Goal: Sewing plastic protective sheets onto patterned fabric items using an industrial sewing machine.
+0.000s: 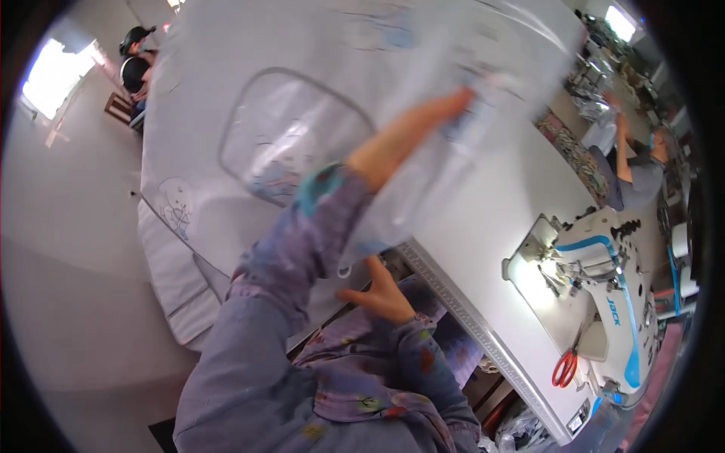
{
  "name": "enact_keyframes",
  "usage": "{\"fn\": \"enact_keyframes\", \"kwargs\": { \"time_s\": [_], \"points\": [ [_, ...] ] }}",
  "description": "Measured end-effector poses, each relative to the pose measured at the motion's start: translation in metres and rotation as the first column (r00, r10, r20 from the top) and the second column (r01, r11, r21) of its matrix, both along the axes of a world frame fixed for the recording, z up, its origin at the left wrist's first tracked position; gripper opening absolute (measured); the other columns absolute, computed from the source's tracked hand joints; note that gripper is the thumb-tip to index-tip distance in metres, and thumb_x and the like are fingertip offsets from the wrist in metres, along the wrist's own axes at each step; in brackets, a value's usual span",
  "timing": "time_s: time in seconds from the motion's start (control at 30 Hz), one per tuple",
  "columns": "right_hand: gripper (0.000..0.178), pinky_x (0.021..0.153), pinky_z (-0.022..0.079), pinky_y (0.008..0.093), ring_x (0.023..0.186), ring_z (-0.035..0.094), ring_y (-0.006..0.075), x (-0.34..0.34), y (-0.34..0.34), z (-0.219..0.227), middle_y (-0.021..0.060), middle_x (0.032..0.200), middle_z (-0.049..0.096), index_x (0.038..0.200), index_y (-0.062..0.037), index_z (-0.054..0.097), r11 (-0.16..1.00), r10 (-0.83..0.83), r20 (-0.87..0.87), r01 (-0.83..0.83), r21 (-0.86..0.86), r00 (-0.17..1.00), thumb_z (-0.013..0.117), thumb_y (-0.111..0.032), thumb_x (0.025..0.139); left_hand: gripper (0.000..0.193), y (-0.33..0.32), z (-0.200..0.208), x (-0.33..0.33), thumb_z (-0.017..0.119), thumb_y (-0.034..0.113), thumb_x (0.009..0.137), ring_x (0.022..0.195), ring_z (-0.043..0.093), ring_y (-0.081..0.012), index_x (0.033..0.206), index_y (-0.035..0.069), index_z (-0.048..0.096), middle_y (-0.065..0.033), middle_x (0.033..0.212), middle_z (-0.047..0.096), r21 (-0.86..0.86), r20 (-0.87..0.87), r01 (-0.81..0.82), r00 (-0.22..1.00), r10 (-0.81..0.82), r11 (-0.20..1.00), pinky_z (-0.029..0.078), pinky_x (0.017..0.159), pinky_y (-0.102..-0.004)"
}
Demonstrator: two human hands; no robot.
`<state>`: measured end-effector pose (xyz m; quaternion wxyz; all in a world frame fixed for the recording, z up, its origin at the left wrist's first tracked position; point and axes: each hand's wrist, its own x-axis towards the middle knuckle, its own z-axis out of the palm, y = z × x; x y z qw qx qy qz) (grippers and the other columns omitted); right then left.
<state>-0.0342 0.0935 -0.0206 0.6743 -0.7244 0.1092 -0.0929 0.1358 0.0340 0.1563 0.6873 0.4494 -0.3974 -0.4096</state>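
Note:
My left hand (453, 102) reaches far across the table, smeared by motion over white sheeting printed with blue cartoon figures. Its fingers cannot be made out. Beneath that forearm lies a see-through panel (291, 121) with grey rounded edging. A filmy, translucent sheet (408, 196) hangs blurred beside the forearm, toward the table's front edge. Low at that edge, my right hand (385, 294) is open, thumb and forefinger spread apart. A small white loop (345, 270) shows close to its fingertips.
A sewing machine (612, 302) with a lit needle area stands on the right, red-handled scissors (565, 368) beside it. A ruler strip (468, 325) runs along the table's front edge. Folded white material (174, 279) hangs at left. Two other people (136, 72) work farther off.

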Motion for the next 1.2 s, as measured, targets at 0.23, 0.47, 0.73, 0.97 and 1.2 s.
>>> {"fn": "enact_keyframes", "kwargs": {
  "time_s": [0.23, 0.47, 0.73, 0.97, 1.2],
  "points": [
    [0.048, 0.086, 0.05, 0.0353, 0.099, 0.061, 0.0179, -0.067, -0.019, 0.043, 0.0065, 0.101, 0.066, 0.117, -0.0009, 0.062, 0.902, -0.171, -0.007, 0.16, 0.4, 0.985, 0.086, -0.013, 0.077, 0.062, -0.178, 0.04, -0.085, 0.056, 0.056, 0.098, 0.097, 0.066, -0.0166, 0.12, -0.001, 0.066, -0.0098, 0.113, 0.069, 0.136, 0.026, 0.265, 0.962, -0.271, 0.955, 0.056, 0.083, -0.0348],
    [0.048, 0.097, 0.045, 0.0348, 0.115, 0.054, 0.0178, -0.131, -0.002, 0.041, 0.0054, 0.126, 0.057, 0.138, -0.0041, 0.047, 0.329, -0.736, -0.144, 0.535, 0.778, 0.662, 0.066, -0.02, 0.097, 0.07, -0.195, -0.071, -0.101, 0.049, 0.057, 0.099, 0.13, 0.048, -0.0387, 0.137, -0.002, 0.05, -0.026, 0.136, 0.05, 0.32, 0.917, 0.143, 0.203, -0.345, 0.936, 0.038, 0.111, -0.0411],
    [0.033, 0.057, 0.044, 0.0214, 0.066, 0.054, 0.0053, -0.192, 0.035, 0.001, 0.0, 0.095, 0.067, 0.125, -0.0058, 0.059, 0.485, -0.613, -0.31, 0.656, 0.578, 0.727, 0.068, -0.019, 0.096, 0.06, -0.102, -0.139, -0.092, 0.056, 0.045, 0.095, 0.147, 0.029, -0.0312, 0.147, 0.018, 0.043, -0.0061, 0.156, 0.035, 0.166, 0.978, -0.147, -0.1, -0.182, 0.975, 0.026, 0.106, -0.0747],
    [0.051, 0.092, 0.05, 0.0403, 0.104, 0.064, 0.0263, -0.192, 0.063, -0.034, 0.0202, 0.115, 0.065, 0.133, -0.0018, 0.05, 0.769, -0.616, 0.02, 0.596, 0.229, 0.787, 0.067, -0.029, 0.094, 0.054, -0.074, -0.129, -0.073, 0.056, 0.024, 0.098, 0.142, 0.037, -0.0377, 0.146, 0.005, 0.045, -0.021, 0.15, 0.043, 0.195, 0.979, 0.045, -0.073, -0.192, 0.98, 0.033, 0.113, -0.0481],
    [0.018, 0.065, 0.051, 0.0327, 0.076, 0.063, 0.0169, -0.494, 0.055, -0.077, 0.006, 0.082, 0.063, 0.096, -0.0044, 0.066, -0.125, -0.979, 0.194, 0.927, -0.355, -0.058, 0.062, -0.022, 0.097, 0.06, -0.082, -0.12, -0.014, 0.065, 0.02, 0.094, 0.144, 0.035, -0.0383, 0.146, -0.002, 0.043, -0.0232, 0.155, 0.036, 0.253, 0.948, 0.252, 0.126, -0.291, 0.934, 0.028, 0.118, -0.0439]
  ]
}}
